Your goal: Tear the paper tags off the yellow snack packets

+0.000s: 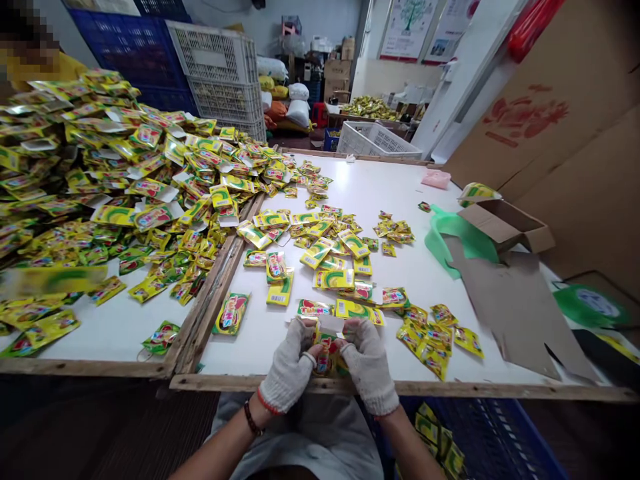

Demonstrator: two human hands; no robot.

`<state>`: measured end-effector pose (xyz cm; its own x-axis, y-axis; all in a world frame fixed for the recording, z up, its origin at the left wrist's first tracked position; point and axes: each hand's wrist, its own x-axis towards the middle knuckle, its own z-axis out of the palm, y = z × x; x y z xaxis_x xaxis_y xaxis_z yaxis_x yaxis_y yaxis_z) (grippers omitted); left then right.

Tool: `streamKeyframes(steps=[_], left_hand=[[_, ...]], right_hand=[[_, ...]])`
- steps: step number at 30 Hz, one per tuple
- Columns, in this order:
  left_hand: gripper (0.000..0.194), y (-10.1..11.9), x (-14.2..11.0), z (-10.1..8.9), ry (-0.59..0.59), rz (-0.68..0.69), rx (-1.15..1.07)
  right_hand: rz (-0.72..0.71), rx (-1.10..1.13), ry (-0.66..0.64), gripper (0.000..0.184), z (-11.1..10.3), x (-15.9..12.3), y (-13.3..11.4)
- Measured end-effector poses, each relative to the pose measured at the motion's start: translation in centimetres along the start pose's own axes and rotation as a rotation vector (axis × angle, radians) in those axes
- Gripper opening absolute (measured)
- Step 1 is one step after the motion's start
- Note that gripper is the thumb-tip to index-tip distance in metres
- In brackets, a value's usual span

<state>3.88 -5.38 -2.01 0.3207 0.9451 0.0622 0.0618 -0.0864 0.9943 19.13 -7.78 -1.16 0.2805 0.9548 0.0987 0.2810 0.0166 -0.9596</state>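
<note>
Both my hands wear pale knit gloves with the fingertips bare, and they meet at the near edge of the white table. Between them is a small yellow and green "TWINS" box, its white flap up. My left hand pinches the box's left side, and my right hand grips its right side. Just beyond my fingers lie more boxes, one a yellow box with a barcode. A single box rests flat to the left. Small yellow sachets are bunched to the right of my right hand.
A large heap of filled boxes covers the left table, past a wooden divider. Cut cardboard, a green plastic bag and an open carton lie right. Below the edge stands a blue crate. Another person is at far left.
</note>
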Motion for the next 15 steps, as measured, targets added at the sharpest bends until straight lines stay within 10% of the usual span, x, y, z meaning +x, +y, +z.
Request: streamKeyframes(steps=[8, 15], left_hand=[[0.016, 0.1, 1.1, -2.4, -0.057, 0.102, 0.275], [0.032, 1.9, 2.0, -2.4, -0.143, -0.054, -0.038]], right_hand=[[-0.083, -0.139, -0.097, 0.017, 0.3, -0.4, 0.2], [-0.132, -0.079, -0.140, 0.026, 0.4, 1.5, -0.5]])
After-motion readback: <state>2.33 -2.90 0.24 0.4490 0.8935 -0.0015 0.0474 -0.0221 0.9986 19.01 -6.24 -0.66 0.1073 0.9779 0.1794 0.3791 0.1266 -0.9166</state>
